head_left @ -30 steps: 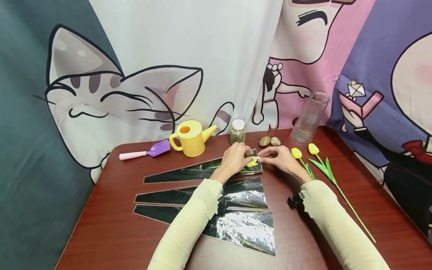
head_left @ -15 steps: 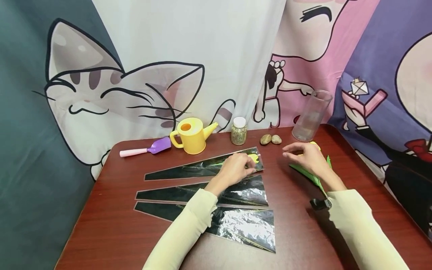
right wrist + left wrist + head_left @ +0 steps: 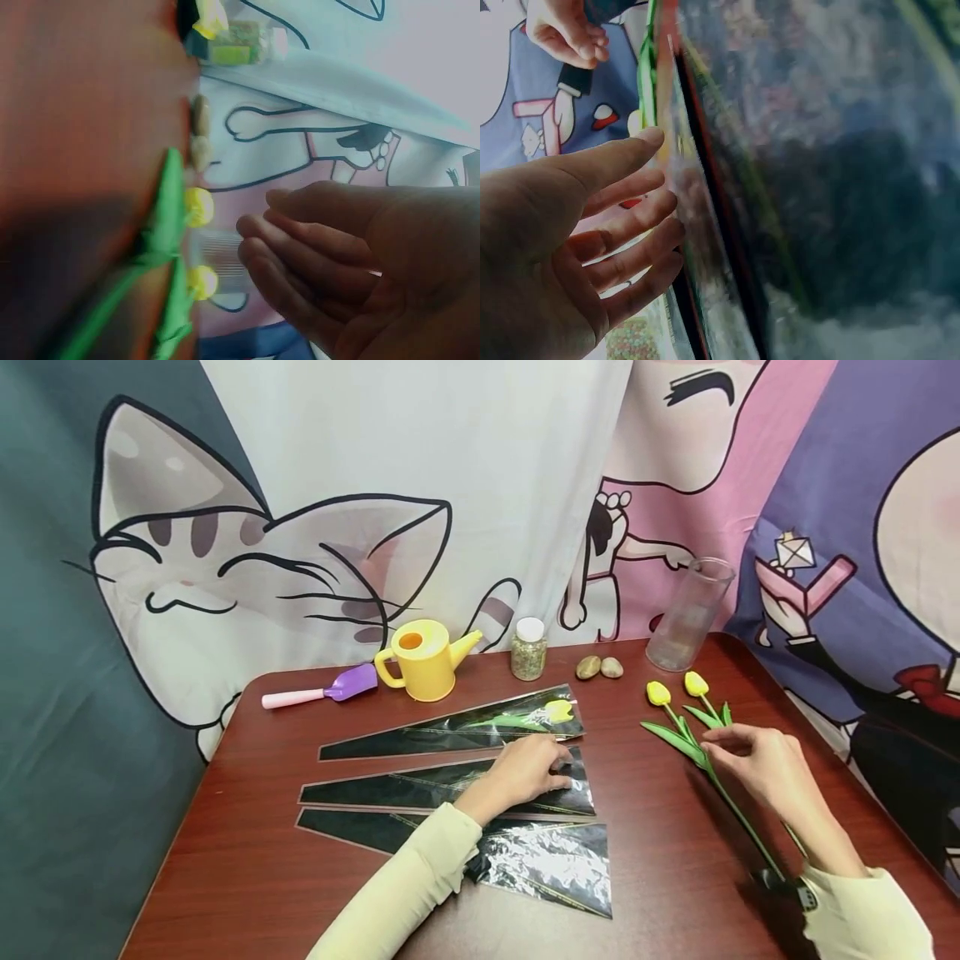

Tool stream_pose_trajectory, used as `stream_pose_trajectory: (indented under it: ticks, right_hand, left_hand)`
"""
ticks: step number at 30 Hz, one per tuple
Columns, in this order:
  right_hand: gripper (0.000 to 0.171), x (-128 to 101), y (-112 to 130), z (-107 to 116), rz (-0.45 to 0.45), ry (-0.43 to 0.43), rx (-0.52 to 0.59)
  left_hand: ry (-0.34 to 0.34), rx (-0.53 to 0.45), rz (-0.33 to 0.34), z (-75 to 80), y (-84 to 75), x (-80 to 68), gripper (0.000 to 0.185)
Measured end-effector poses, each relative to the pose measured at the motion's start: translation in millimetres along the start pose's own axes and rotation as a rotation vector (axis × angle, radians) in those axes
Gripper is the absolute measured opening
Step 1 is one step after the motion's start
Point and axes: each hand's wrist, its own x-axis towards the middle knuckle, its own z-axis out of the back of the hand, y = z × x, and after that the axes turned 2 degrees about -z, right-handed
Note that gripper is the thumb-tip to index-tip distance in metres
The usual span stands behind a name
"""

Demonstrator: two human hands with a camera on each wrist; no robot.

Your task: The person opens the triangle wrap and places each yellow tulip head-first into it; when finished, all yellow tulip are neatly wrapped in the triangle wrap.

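Three black-and-clear cone-shaped sleeves lie side by side on the red-brown table. The far sleeve has a yellow tulip inside its wide end. My left hand lies with straight fingers on the wide end of the middle sleeve; the left wrist view shows the left hand open against the film. The near sleeve is partly under my forearm. Two loose yellow tulips lie to the right. My right hand hovers over their stems with relaxed fingers, holding nothing.
Along the back of the table stand a purple scoop, a yellow watering can, a small jar, two stones and a tall clear vase. A cartoon curtain hangs right behind.
Both hands left the far sleeve, with the tulip staying inside. The left hand dropped onto the middle sleeve; the right hand swung right to the loose tulips.
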Motion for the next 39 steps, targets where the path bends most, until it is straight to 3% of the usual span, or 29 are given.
stream_pose_trajectory:
  ticks: [4, 7, 16, 26, 39]
  right_hand:
    - [0.015, -20, -6, -4, -0.051, 0.003, -0.025]
    - [0.016, -29, -10, -7, -0.078, 0.007, -0.038]
    - [0.015, -35, -16, -10, -0.115, 0.012, -0.068]
    - [0.018, -36, -20, -13, -0.148, 0.058, -0.069]
    - [0.016, -35, -27, -14, -0.187, 0.134, -0.067]
  left_hand:
    - [-0.013, 0.040, 0.006, -6.9, -1.1, -0.3, 0.029]
    - [-0.054, 0.018, 0.011, -10.6, -0.7, 0.0, 0.022]
    - [-0.170, -0.038, 0.039, -8.4, -1.3, 2.3, 0.004]
    - [-0.195, -0.147, 0.068, -3.0, -3.8, 4.8, 0.003]
    - [-0.173, -0.102, 0.063, -2.7, -9.1, 6.8, 0.007]
